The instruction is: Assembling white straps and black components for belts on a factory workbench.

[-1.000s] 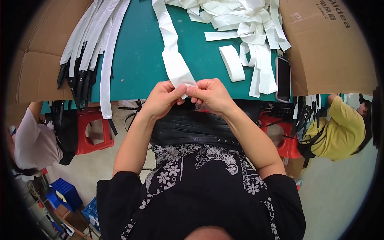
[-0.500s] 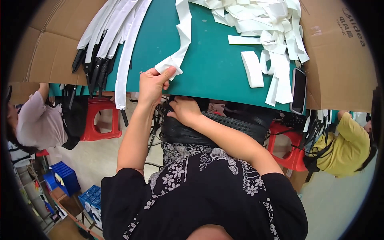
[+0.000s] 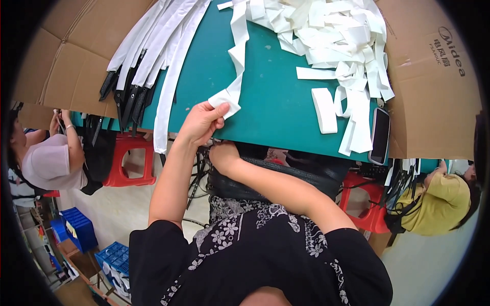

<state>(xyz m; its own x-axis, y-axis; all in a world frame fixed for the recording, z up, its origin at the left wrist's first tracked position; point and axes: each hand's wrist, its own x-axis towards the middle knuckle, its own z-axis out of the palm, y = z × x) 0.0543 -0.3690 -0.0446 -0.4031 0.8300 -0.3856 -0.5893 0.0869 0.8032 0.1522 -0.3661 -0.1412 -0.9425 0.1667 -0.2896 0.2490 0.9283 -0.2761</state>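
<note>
Between thumb and fingers, my left hand (image 3: 203, 121) pinches the near end of a long white fabric strip (image 3: 239, 61) just above the table's front edge. The strip runs crumpled away from me across the green table (image 3: 275, 86). Lower down, my right hand (image 3: 223, 157) reaches under the table edge to the bundle of black belts (image 3: 255, 177) across my lap. Its fingers are hidden there, so what they hold does not show. To the left lie several black belts (image 3: 133, 104) with white strips over most of their length, their black ends hanging past the edge.
A tangled heap of white strips (image 3: 337, 46) covers the far right of the table. A folded white strip (image 3: 323, 111) and a phone (image 3: 379, 135) lie near the front. Cardboard (image 3: 426, 86) stands on both sides. Co-workers sit left and right; red stools (image 3: 130, 160) stand by them.
The view has shifted, so the table sits lower in the picture. My right hand's fingers, visible before on the black belts, are now out of sight beneath the table edge. My left hand keeps its pinch.
</note>
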